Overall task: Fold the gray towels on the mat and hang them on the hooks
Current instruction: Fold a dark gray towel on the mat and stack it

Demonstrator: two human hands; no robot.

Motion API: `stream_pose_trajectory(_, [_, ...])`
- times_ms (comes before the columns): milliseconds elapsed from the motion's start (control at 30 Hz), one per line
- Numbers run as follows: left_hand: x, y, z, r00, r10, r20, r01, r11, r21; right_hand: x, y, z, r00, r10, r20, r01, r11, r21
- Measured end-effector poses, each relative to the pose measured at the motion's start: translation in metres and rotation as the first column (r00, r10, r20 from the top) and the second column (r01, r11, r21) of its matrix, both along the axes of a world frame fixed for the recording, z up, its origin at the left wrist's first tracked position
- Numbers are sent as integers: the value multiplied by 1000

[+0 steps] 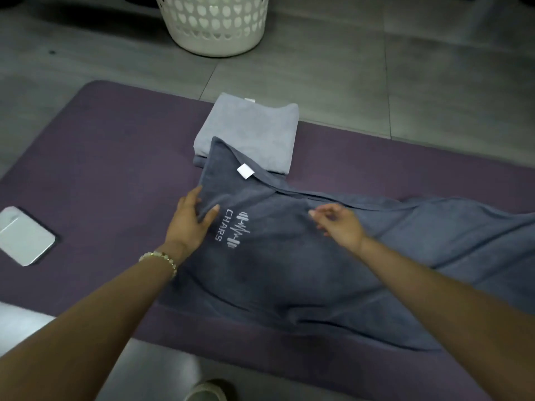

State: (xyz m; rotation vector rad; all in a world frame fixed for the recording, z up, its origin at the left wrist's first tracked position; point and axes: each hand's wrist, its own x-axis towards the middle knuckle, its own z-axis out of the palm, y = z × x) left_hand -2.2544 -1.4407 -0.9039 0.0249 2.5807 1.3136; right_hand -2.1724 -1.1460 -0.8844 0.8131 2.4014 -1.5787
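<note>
A dark gray towel (304, 270) with a white "CHARS" logo and a white tag lies spread and wrinkled across the purple mat (101, 169). Its far corner overlaps a folded light gray towel (249, 131) at the mat's back edge. My left hand (189, 218) pinches the dark towel's left edge beside the logo, thumb on top, fingers under the fold. My right hand (338, 224) hovers over the towel's upper middle with fingers loosely curled and blurred; whether it touches the cloth is unclear.
A white perforated laundry basket (214, 27) stands on the gray tiled floor beyond the mat. A phone (23, 235) lies on the mat's left end. A shoe tip (208, 390) shows at the bottom edge.
</note>
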Motion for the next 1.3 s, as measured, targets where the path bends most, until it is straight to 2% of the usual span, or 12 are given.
stream_pose_trajectory(100, [-23,22,12,982,-181,-54,173,976,-129,-36,23,-12,994,90,-63,-80,986,143])
stream_pose_trajectory(233, [-49,50,22,917,-396,-34,369,880,-298,-56,33,-33,984,176,20,-177,983,59])
stream_pose_trajectory(333, [-62,66,22,891,-454,23,421,805,-419,-66,38,-44,981,193,5,-192,968,165])
stream_pose_trajectory(400, [-69,73,22,891,-452,52,426,790,-441,-74,43,-44,984,173,-46,-163,972,169])
stream_pose_trajectory(467, [-76,77,21,899,-433,62,417,807,-419,-84,48,-37,979,180,-95,-171,981,96])
stream_pose_trajectory(567, [-86,81,21,937,-343,63,348,912,-218,-101,56,-18,969,180,-168,-182,983,5])
stream_pose_trajectory(733, [-113,89,36,976,-181,-122,160,972,-170,-135,70,3,971,116,-208,-126,991,-34])
stream_pose_trajectory(833, [-143,99,49,973,-41,-226,6,988,-152,-162,69,7,952,10,-307,-12,1000,-7])
stream_pose_trajectory(933, [-167,110,53,981,69,-183,-96,985,-144,-187,63,1,945,-50,-322,51,999,-6])
stream_pose_trajectory(1100, [-154,115,30,1000,-13,23,20,938,-346,-179,60,-12,985,97,-145,-98,995,1])
stream_pose_trajectory(1233, [-106,127,13,978,-38,-204,-20,961,-277,-150,84,-7,990,96,-108,-102,993,-54])
stream_pose_trajectory(1300, [-75,142,7,952,-124,-280,60,972,-227,-124,104,-4,990,107,-89,-107,994,12])
